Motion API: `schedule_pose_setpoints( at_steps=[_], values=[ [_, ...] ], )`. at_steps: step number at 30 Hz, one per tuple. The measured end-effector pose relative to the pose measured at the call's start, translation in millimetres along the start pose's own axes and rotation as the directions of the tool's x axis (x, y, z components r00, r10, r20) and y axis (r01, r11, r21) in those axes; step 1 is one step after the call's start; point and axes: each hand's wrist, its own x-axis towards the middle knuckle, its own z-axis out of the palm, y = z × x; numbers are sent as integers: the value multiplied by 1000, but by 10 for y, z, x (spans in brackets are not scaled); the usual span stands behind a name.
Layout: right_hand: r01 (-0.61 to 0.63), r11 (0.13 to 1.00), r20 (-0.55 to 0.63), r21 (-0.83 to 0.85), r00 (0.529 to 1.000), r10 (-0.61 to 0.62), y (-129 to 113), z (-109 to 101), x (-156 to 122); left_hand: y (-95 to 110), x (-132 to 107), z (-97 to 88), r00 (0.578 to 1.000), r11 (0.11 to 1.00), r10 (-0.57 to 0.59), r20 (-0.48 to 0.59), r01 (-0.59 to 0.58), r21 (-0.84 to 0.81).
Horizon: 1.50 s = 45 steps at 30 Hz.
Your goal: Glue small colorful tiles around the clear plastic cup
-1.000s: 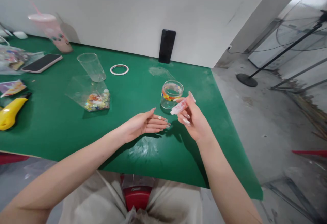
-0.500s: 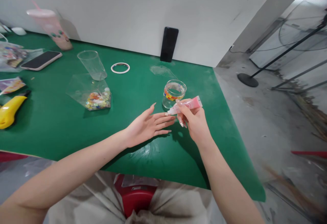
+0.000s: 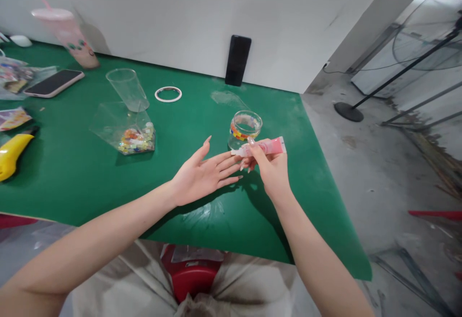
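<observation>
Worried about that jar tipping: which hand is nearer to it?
Right. The right hand, holding the tube, is just in front of the jar; the left hand lies farther left.

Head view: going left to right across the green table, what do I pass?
From the left: yellow tool → flat phone → clear cup → white ring → left hand, open → right hand gripping the pink tube → fan base on the floor.

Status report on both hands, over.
Left hand open, palm up. Right hand grips pink tube, nozzle at left fingers. Glass jar close behind, nothing between.
</observation>
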Motion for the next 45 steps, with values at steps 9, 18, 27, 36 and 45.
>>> schedule_pose_setpoints(
  at_steps=[9, 18, 27, 36, 45],
  values=[
    [-43, 996, 40, 81, 998, 40, 30, -9, 29, -14, 10, -36, 995, 999, -22, 100, 19, 38],
    [-51, 997, 36, 54, 998, 49, 60, 4, 21, -5, 9, -55, 992, 997, -36, 119, 27, 70],
    [-39, 998, 10, 51, 999, 38, 71, 6, 34, 3, 8, -64, 993, 997, -38, 109, 30, 78],
    [-45, 998, 6, 52, 999, 44, 83, -2, 34, 5, 3, -83, 989, 995, -41, 140, 27, 99],
    [-32, 998, -7, 52, 999, 33, 106, 7, 37, 9, 9, -77, 992, 994, -51, 115, 39, 105]
  ],
)
